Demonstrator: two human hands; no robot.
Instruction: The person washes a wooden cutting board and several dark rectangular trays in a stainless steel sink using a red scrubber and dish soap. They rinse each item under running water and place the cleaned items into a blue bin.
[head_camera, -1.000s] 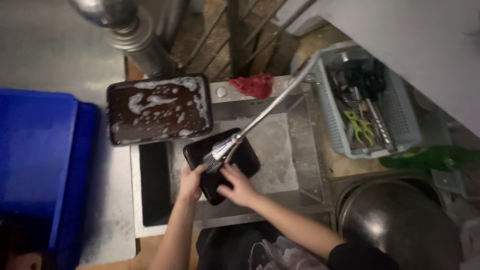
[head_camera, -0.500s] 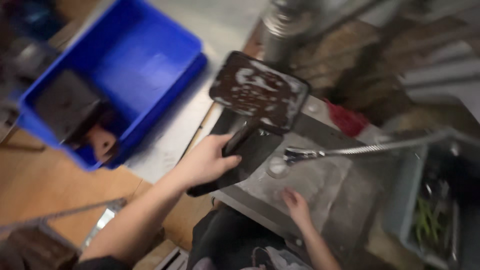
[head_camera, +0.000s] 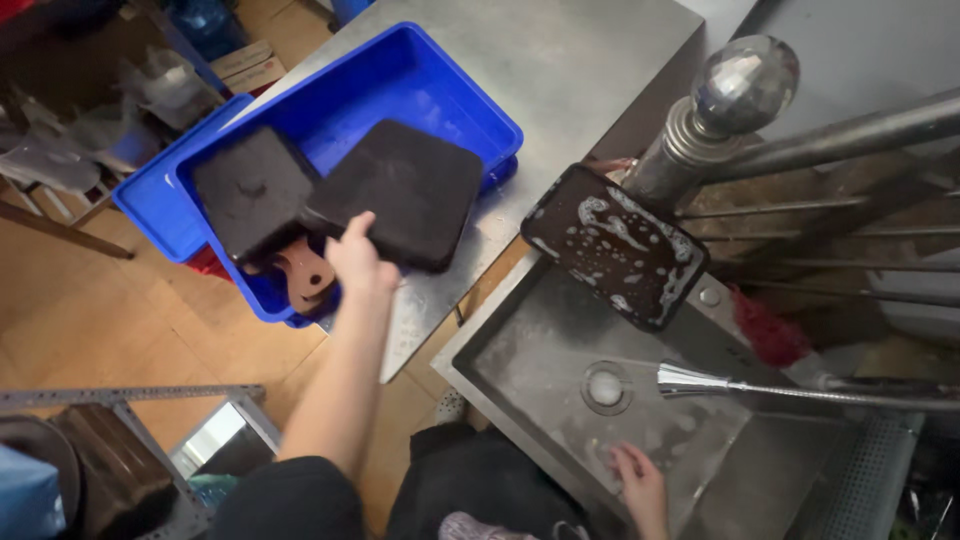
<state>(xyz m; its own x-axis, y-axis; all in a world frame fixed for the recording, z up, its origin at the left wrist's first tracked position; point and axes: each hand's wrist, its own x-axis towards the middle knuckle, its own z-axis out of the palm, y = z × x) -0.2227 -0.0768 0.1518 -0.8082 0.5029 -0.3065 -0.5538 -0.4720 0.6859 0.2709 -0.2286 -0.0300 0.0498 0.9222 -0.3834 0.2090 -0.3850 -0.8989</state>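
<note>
A grey steel counter (head_camera: 590, 70) carries a blue crate (head_camera: 400, 80) on the left and a steel sink (head_camera: 540, 350) on the right, with a soapy black tray (head_camera: 612, 245) resting across the sink's far corner and a spray nozzle (head_camera: 690, 380) hanging over the drain (head_camera: 606, 388). A square black pan (head_camera: 405, 190) lies tilted over the crate's rim beside another black pan (head_camera: 250, 190), and the left hand (head_camera: 358, 262) has its grip clamped on its near edge. The right hand (head_camera: 640, 485) rests on the sink's bottom, fingers apart, holding nothing.
</note>
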